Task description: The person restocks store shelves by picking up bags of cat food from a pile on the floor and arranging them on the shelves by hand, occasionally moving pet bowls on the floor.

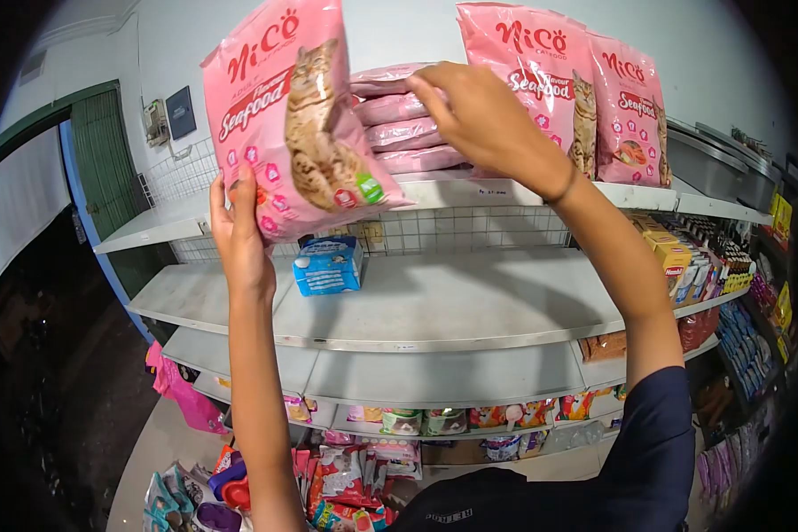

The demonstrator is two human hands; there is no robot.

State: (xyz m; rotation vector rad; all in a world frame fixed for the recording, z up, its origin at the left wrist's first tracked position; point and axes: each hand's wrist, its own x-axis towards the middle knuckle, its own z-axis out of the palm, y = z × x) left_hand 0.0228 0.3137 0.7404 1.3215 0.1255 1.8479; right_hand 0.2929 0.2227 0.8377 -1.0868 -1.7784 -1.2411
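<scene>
A pink bag of Nico seafood cat food (270, 115) is tilted at the front of the top shelf. My left hand (242, 226) grips its lower left edge, thumb across the front. My right hand (496, 124) is raised before a stack of pink bags (408, 133) lying flat on that shelf. Its fingers are loosely bent and apart, pointing left, and hold nothing visible; whether they touch the stack I cannot tell. Right of the hand, two more Nico bags, a larger one (528, 53) and a smaller one (629, 115), stand upright.
The top shelf (443, 193) has a raised front edge. On the shelf below sits a blue packet (328, 266). Metal trays (705, 160) rest at the right. Colourful packs fill the lower shelves, and a dark doorway (44, 310) is at the left.
</scene>
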